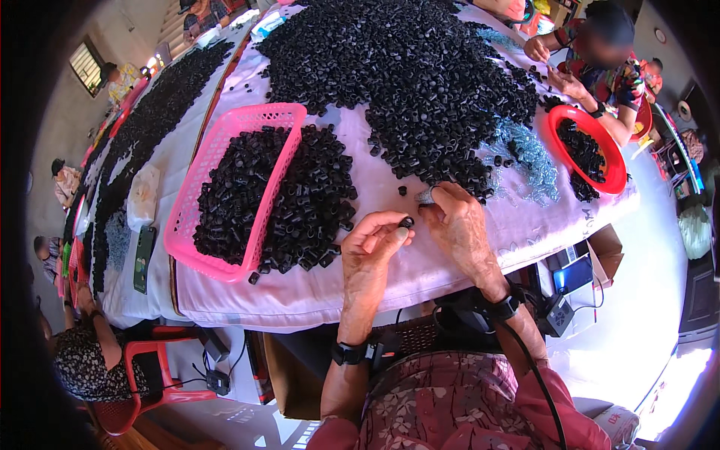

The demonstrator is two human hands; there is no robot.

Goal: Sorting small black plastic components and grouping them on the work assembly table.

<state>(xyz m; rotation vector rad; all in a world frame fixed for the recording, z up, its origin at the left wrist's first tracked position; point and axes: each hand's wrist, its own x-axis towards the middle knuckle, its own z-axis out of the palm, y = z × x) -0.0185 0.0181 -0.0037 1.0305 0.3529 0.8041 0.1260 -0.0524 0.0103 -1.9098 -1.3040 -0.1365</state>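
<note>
My left hand [373, 246] pinches a small black plastic cap [406, 222] between thumb and fingertips, above the near part of the cloth-covered table. Close to its right, my right hand [459, 229] is closed with its fingertips bent together. Something pale grey [426, 196] shows at those fingertips; whether it is held or wrapped on a finger I cannot tell. One loose black cap lies on the cloth just beyond my hands. Farther off spreads a big heap of black caps [397, 67]. Beside it on the right is a pile of small clear bluish pieces [529, 161].
Left of my hands stands a pink plastic basket [274, 191] of black parts, with more heaped against it. An orange-red basin [551, 124] sits at the right near a co-worker's hands [566, 79]. A dark green phone [145, 259] and white bag [142, 196] lie left.
</note>
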